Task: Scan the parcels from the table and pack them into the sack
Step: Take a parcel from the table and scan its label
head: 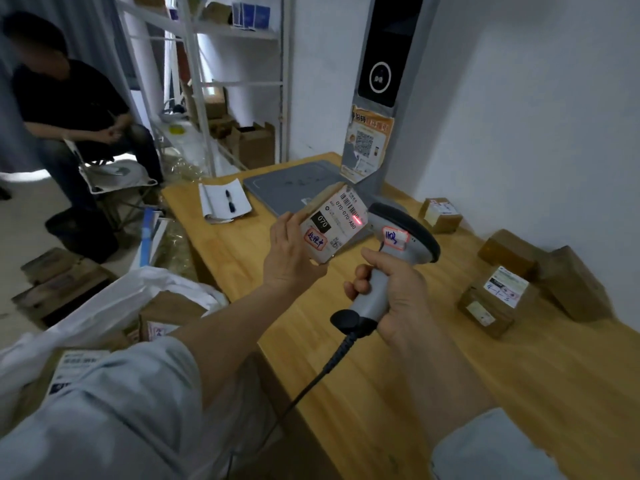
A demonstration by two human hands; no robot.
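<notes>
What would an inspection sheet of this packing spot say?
Surface: wooden table.
Job's things: parcel held up, red scan line on its label; scanner; several boxes on the table; sack left of it, holding boxes.
Clutter: notebook with pen; grey pad.
Grippers: left hand holds the parcel; right hand grips the scanner.
Cables: cable trails from the scanner toward the wearer.
Surroundings: shelves, seated person, white wall.

Dim indoor light, soft focus, wide-angle bending at edges
</notes>
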